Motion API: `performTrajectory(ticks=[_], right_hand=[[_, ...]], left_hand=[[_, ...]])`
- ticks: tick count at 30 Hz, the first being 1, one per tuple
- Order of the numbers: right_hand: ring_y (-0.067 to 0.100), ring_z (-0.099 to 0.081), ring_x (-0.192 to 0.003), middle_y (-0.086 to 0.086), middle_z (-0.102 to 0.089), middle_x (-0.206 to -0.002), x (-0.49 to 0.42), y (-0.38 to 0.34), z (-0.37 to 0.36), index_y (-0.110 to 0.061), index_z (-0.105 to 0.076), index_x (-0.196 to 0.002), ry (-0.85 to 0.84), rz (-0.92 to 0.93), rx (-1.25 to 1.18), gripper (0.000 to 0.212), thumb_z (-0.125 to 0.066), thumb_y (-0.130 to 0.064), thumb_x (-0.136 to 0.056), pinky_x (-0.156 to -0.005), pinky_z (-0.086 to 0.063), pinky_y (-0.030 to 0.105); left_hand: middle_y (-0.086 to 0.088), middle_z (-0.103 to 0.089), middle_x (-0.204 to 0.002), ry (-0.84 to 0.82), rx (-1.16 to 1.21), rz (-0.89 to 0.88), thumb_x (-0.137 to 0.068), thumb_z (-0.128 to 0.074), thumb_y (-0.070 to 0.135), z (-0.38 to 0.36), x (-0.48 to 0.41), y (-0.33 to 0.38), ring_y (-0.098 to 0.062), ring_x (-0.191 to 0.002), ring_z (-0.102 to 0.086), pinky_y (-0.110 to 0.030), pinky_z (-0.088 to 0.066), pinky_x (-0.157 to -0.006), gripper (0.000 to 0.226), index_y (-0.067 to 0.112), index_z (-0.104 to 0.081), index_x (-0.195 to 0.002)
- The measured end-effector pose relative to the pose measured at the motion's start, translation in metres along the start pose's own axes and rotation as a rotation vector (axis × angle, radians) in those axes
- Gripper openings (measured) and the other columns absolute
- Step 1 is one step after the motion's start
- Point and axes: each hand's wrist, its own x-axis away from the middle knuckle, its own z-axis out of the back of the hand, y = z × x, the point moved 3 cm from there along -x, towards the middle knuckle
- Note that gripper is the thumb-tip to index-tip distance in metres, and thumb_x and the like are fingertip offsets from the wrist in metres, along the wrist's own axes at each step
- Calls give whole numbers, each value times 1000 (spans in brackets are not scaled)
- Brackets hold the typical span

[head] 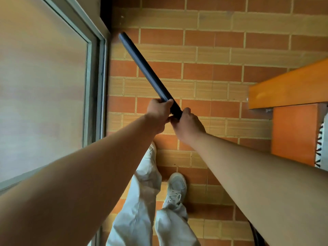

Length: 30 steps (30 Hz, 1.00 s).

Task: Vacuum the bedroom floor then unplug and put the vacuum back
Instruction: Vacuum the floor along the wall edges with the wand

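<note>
Fingers: both sets are curled tight round the near end of the vacuum wand (143, 68). The left hand (158, 113) grips a little further up the tube and the right hand (189, 125) holds the butt end just below it. The two hands are close enough to touch or nearly touch.
Wand position: middle of the frame, reaching from the hands toward the upper left.
Long axis: diagonal, lower right to upper left, with its far end pointing at the dark gap at the foot of the door frame (92, 77).
Nearer hand: the left is nearer the working end, so it likely steers while the right pushes.
Contact with floor: cannot tell whether the far end touches the tiled floor (221, 71) or hangs just above it.
Open ground: brick-pattern tiles spread to the right of the wand, up to the orange wooden frame (284, 86) at the right edge, which is well apart from the tube.
Feet: one white shoe (175, 189) is at lower centre, directly behind the hands.
Step in hand: probably working the strip along the door frame.
Next move: likely a stroke along the wand's own line, or a swing rightward over the open tiles.
</note>
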Motion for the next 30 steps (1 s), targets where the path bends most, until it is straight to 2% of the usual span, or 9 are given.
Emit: performTrajectory(ticks=[3, 6, 10, 14, 19, 21, 25, 30], right_hand=[[32, -60, -82, 11, -62, -105, -20, -12, 4, -9, -45, -124, -35, -46, -28, 39, -50, -42, -103, -60, -39, 32], [30, -61, -79, 7, -59, -97, -36, -22, 10, -12, -44, -118, -62, -109, -76, 38, -46, -48, -103, -58, -39, 33], [24, -59, -70, 3, -57, -86, -47, -31, 21, -15, -45, -116, -97, -146, -101, 45, -38, -58, -103, -53, -37, 31], [25, -61, -70, 7, -60, -90, -54, -36, 33, -13, -46, -118, -105, -160, -116, 53, -33, -62, -102, -53, -39, 30], [21, -57, -65, 5, -58, -84, -80, -36, 45, -10, -47, -115, -133, -164, -157, 53, -35, -60, -102, -51, -34, 30], [20, -55, -64, 4, -56, -83, -92, -31, 53, -8, -48, -112, -138, -172, -167, 52, -38, -58, -102, -51, -33, 30], [25, -58, -71, 8, -60, -90, -120, -18, 66, -9, -49, -116, -145, -148, -186, 52, -40, -59, -101, -56, -38, 33], [20, -52, -64, 4, -53, -80, -145, -1, 89, -7, -48, -117, -225, -176, -200, 53, -37, -57, -103, -51, -31, 32]], left_hand=[[-16, -73, -99, -60, -17, 12, -98, -62, 14, 2, -12, 14, -29, -95, -73, -42, -62, -82, 12, 4, -67, -103], [-12, -73, -98, -137, -13, 27, -101, -59, 17, 8, -20, 30, -23, -88, -72, -36, -59, -76, 14, 5, -66, -104], [-14, -72, -114, -185, 39, 46, -104, -55, 22, 16, -29, 54, -25, -100, -74, -34, -61, -75, 31, 3, -58, -127], [-14, -70, -114, -159, 89, 76, -104, -55, 20, 14, -35, 78, -25, -98, -74, -35, -62, -69, 35, 8, -48, -136], [-12, -71, -107, -134, 46, 109, -102, -60, 20, -9, -53, 91, -24, -96, -73, -38, -61, -67, 32, 9, -49, -130], [-12, -72, -108, -122, 19, 115, -101, -61, 22, -22, -64, 94, -24, -95, -73, -37, -61, -66, 36, 9, -51, -133], [-13, -72, -109, -130, -42, 122, -102, -60, 20, -49, -79, 100, -22, -93, -72, -37, -61, -66, 36, 7, -51, -135], [-13, -71, -106, -143, -104, 150, -104, -55, 16, -84, -84, 111, -20, -87, -69, -37, -58, -64, 21, 6, -60, -121]])
